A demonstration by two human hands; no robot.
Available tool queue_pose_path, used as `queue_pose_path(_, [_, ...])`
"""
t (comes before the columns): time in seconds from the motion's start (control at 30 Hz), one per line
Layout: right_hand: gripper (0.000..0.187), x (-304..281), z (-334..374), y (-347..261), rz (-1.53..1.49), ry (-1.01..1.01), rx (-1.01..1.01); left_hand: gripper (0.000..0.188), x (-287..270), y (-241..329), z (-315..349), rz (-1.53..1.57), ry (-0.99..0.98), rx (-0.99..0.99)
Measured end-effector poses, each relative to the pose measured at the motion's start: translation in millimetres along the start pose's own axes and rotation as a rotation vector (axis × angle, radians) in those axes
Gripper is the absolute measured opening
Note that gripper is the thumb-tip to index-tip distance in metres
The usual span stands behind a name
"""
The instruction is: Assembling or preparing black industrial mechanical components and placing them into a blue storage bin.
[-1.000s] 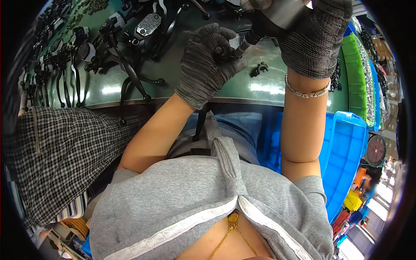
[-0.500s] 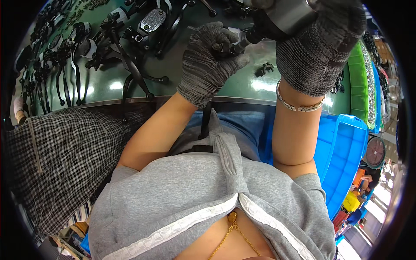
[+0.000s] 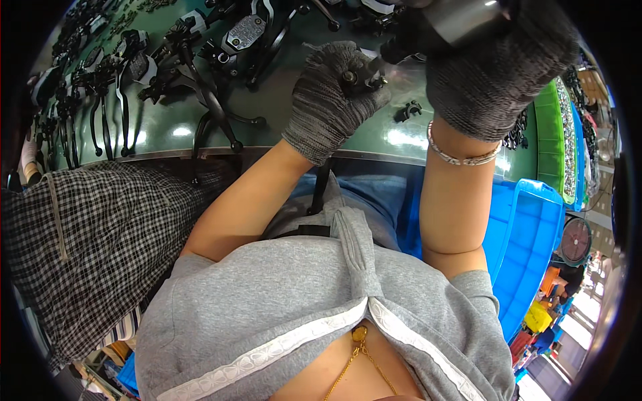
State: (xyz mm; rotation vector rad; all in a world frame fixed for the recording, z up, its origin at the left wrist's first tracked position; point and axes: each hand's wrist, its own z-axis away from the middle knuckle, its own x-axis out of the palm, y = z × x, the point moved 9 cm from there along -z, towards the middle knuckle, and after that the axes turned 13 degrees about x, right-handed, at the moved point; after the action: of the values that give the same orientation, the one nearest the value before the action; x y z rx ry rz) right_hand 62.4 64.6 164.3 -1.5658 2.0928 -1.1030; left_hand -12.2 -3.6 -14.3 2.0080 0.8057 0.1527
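My gloved left hand is closed round a small dark metal part with bolt heads showing; the fingers hide most of it. In my gloved right hand is a black power screwdriver, partly cut off by the upper edge. Its tip points left and down at the part, close to a bolt head; whether they touch I cannot tell. A small black clamp piece lies on the green tabletop between my hands. Left of my left hand are black lever assemblies, one with a silver cover.
More levers crowd the table's left side. At right stands a green bin of small parts, with a blue crate below the table edge. A person in checked cloth is close at my left. A fan stands far right.
My left hand has shifted slightly right and down with the part. The screwdriver's tip now shows more plainly above the bolt heads. The whole view has moved a little.
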Motion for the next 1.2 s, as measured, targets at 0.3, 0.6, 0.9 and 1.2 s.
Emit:
queue_pose_path(0.3, [0.044,6.7,5.9,16.6,-0.026,0.04,0.012,0.034,-2.6,-0.6,-2.1,0.189,0.163,0.097])
queue_pose_path(0.6, [0.048,6.6,22.5,23.4,0.023,0.028,-0.036,0.03,-9.2,31.2,-4.8,-0.278,0.091,0.309])
queue_pose_path(0.9, [0.049,-5.8,-0.5,-0.6,-0.17,-0.019,-0.038,0.037,-0.8,23.3,-3.0,-0.185,0.043,0.274])
queue_pose_path(1.2, [0.04,-47.4,45.2,-55.2,0.239,0.634,0.093,0.04,22.0,53.3,-34.9,-0.796,-0.206,0.355])
